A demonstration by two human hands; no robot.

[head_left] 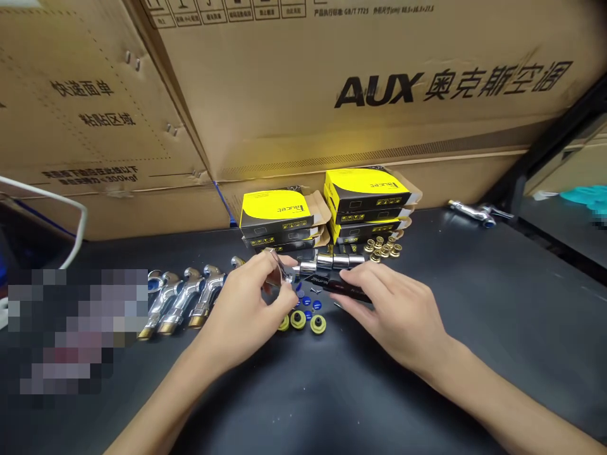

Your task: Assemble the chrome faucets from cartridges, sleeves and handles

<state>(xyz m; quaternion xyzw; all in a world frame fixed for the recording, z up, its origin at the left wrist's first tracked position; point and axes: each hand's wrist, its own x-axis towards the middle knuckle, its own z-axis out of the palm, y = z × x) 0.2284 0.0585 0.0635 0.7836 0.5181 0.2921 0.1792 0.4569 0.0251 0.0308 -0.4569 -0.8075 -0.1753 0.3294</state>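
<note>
Left hand (246,309): closed, pinching a chrome part (281,273) before the yellow boxes (279,212).
Right hand (393,309): fingers over the black tool (332,287); we cannot tell its grip.
Risk: our thin pinch may drop it onto the blue caps (308,303).

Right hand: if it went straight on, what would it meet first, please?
Probably the chrome fitting in the left hand; the right hand, on a black tool, points at it; depth is unclear.
</note>
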